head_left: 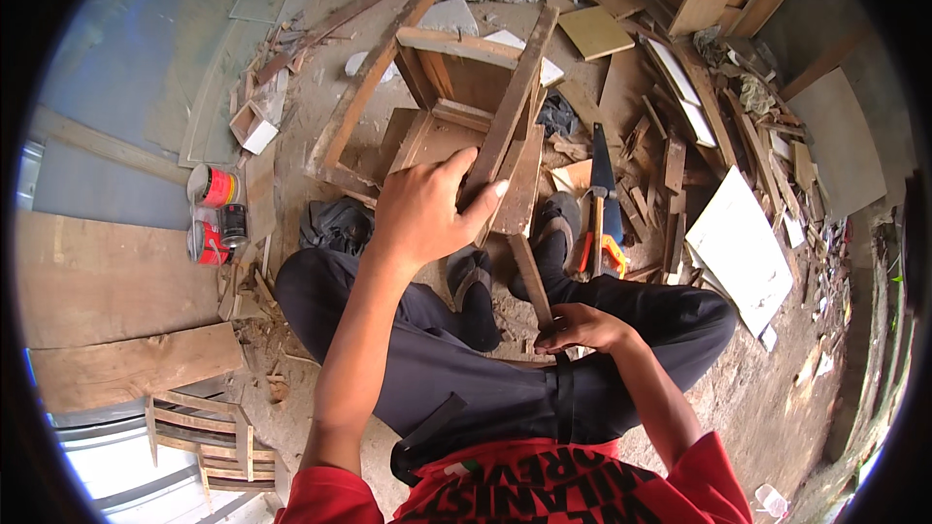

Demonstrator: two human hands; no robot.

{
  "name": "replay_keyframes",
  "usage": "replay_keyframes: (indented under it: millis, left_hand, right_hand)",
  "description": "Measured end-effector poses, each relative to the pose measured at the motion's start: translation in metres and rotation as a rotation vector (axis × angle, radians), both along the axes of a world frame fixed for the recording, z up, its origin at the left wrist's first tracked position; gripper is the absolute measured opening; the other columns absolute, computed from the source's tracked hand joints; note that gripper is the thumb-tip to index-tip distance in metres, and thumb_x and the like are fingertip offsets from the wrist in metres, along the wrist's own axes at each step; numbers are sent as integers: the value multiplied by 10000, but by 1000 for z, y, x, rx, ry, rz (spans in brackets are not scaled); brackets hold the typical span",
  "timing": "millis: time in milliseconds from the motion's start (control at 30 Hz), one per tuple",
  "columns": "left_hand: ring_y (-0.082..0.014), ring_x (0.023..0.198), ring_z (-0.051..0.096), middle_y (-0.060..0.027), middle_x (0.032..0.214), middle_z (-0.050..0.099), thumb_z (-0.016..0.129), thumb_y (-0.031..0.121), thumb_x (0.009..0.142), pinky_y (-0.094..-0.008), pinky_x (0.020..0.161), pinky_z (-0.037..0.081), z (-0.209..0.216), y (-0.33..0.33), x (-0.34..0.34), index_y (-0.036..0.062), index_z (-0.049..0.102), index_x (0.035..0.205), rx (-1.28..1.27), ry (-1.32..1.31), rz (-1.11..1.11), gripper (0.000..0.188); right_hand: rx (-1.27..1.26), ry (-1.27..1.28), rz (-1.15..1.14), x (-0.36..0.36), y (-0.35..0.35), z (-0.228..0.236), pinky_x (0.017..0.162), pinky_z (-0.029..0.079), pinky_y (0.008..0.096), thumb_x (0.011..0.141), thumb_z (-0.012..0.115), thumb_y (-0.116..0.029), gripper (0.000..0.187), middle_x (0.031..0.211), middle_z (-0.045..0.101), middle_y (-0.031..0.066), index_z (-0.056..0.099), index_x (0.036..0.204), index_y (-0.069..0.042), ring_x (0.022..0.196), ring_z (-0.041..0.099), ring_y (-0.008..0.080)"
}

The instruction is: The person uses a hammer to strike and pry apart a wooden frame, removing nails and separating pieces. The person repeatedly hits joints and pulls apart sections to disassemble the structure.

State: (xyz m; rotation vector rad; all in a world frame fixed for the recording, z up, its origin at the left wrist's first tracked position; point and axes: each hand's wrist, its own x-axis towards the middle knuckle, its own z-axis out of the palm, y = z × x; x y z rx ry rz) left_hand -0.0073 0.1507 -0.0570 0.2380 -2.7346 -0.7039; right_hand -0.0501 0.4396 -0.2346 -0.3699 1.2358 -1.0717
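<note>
A brown wooden frame (505,102), with legs and cross rails like a small stool or table, lies tilted on the floor in front of me. My left hand (427,199) is closed round one of its wooden bars, thumb on the near side and fingers over the top. Lower and to the right, my right hand (582,328) grips the near end of a narrow wooden strip (532,281). The strip's far end meets the frame's near corner; I cannot tell whether they are joined. My crossed legs and feet are close below the frame.
Right of the frame lie a handsaw (603,160) with a dark blade and an orange handle (612,254). Scrap wood (675,160) and a white board (743,250) cover the right side. Paint cans (212,186) stand at left, near plywood sheets (107,281) and a small open box (254,128).
</note>
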Motion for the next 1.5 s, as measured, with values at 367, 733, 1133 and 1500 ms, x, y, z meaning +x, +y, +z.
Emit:
replay_keyframes:
  millis: [367,733,1133,1500]
  left_hand:
    - [-432,818,679,-299,851,671,623,326,888,-467,733,552,15,51,4,-92,617,1104,79,-165,96,471]
    - [-112,821,637,-77,899,699,603,289,971,-272,761,503,57,-56,12,-15,657,1073,593,50,104,325]
    - [-280,1094,641,-163,1147,683,578,125,892,-376,956,482,18,-134,-118,7,628,1185,18,121,-178,321]
    - [-310,1144,607,-179,1202,648,605,80,764,-366,991,467,-2,-145,-114,32,655,1164,104,24,-320,406]
  right_hand:
    - [-211,368,-584,-18,-75,10,581,422,259,945,631,-226,406,835,556,-8,457,1242,-12,697,506,74]
    - [-230,984,-457,-60,-103,9,670,478,308,959,638,-351,414,796,640,56,626,1009,60,749,569,116]
    - [-441,1033,-615,-70,-207,2,781,495,375,854,684,-140,358,939,618,131,502,1126,6,863,596,233]
    - [-409,1202,-715,-95,-256,-4,707,496,430,890,654,-129,410,939,616,290,387,1150,42,788,614,405]
